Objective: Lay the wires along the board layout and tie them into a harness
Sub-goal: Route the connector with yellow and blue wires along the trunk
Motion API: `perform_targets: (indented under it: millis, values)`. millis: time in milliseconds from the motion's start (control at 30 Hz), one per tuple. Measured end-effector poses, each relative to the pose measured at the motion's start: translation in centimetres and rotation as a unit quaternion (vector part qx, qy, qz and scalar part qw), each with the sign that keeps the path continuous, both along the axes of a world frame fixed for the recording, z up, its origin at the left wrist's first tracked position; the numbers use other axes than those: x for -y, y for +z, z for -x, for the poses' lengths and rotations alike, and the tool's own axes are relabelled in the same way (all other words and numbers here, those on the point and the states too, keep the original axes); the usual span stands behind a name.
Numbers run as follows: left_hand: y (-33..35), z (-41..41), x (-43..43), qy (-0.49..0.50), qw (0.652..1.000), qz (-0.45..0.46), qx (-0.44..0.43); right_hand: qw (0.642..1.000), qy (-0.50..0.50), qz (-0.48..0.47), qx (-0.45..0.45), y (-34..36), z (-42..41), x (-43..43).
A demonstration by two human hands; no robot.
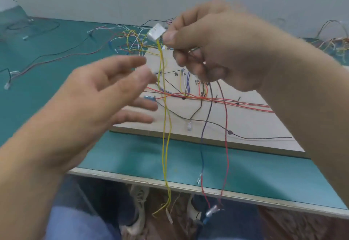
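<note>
Right hand (217, 50) pinches connector (155, 32) — board writing (202, 82) unreadable.

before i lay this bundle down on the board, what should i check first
1. Grip on the white connector: the right hand pinches it between thumb and finger. Ok.
2. Left hand free to guide: open, holding nothing. Ok.
3. Hanging ends clear: the yellow wires and red wire drop past the table edge and could snag. Not ok.
4. Free route on the board: many wires already cross it. Cannot tell.
5. Held wires untangled: partly hidden in the right hand. Cannot tell.
</note>
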State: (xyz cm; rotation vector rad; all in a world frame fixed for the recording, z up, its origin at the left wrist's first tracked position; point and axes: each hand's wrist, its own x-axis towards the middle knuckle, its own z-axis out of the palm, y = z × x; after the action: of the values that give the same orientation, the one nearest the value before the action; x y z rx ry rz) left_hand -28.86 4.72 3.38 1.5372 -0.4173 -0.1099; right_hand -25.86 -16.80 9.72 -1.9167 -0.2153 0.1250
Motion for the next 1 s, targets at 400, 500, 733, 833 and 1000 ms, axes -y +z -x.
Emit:
perform_targets:
  millis: [400,500,733,833,1000]
  values:
    - [2.0,-5.8,0.9,-0.017,0.996,-0.053,-0.066,0.996,0.060,0.006,-0.065,-2.7,-1.3,0.2]
    - [1.8,-6.9,0.1,-0.024,0.991,-0.077,-0.109,0.991,0.056,-0.016,-0.118,-4.2,-1.9,-0.1]
    - [0.2,-9.5,-1.3,0.054,0.979,-0.125,-0.152,0.989,0.018,0.003,-0.148,-5.6,-2.9,-0.2]
    - [-0.6,-10.3,-1.2,0.074,0.974,-0.153,-0.149,0.988,-0.001,0.029,-0.149,-5.5,-3.5,0.0]
    - [-1.7,-11.2,-0.7,0.132,0.961,-0.214,-0.119,0.993,-0.024,0.082,-0.079,-5.9,-3.9,0.1]
